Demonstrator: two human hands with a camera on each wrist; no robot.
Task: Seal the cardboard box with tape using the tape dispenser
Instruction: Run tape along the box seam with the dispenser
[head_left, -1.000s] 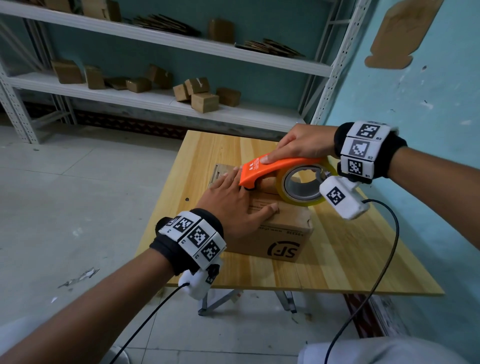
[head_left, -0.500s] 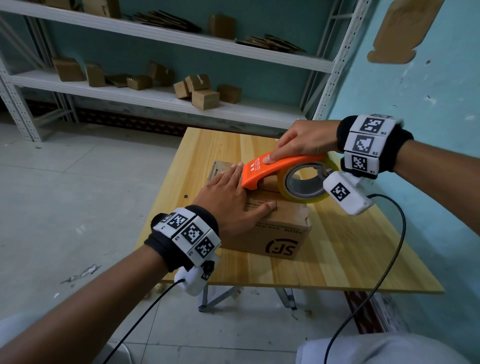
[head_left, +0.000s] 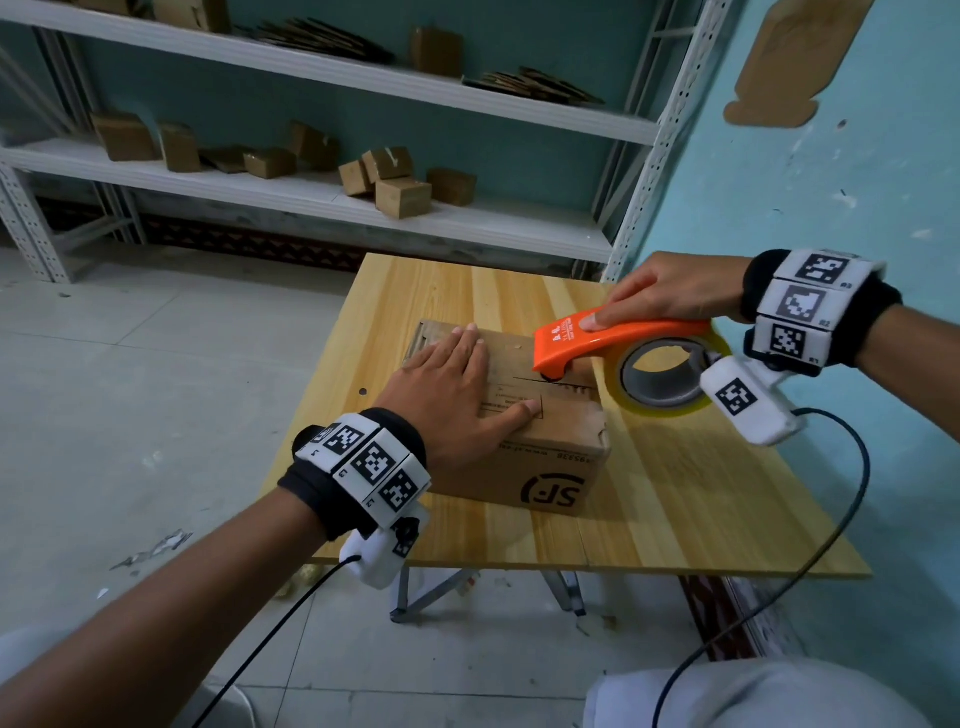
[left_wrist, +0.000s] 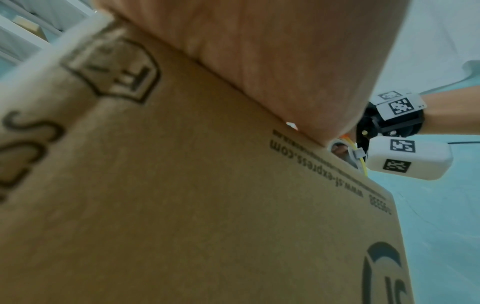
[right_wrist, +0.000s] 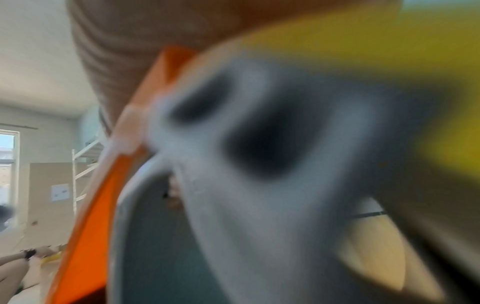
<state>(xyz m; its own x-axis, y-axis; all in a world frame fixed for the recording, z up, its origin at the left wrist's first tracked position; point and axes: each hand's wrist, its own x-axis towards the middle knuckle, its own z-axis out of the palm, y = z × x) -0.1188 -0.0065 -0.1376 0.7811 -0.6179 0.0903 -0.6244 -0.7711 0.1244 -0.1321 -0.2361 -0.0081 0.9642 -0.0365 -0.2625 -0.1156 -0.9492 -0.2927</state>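
A brown cardboard box (head_left: 540, 467) with a black SF logo sits on the wooden table (head_left: 691, 499). My left hand (head_left: 449, 387) lies flat on the box top, fingers straight, thumb near the right edge. My right hand (head_left: 665, 296) grips the orange tape dispenser (head_left: 597, 340), index finger along its top. Its nose touches the box top near the right side. The yellowish tape roll (head_left: 667, 376) hangs past the box's right edge. The left wrist view is filled by the box side (left_wrist: 207, 195). Blurred orange plastic (right_wrist: 85, 236) and the roll (right_wrist: 363, 41) fill the right wrist view.
White metal shelving (head_left: 363, 202) with several small cardboard boxes stands behind the table. A blue wall (head_left: 831, 182) is close on the right. Cables (head_left: 831, 519) run from both wrist cameras. The floor (head_left: 130, 415) lies to the left.
The dispenser has slid to the right across the box top, away from my left hand. My left hand stays flat on the box.
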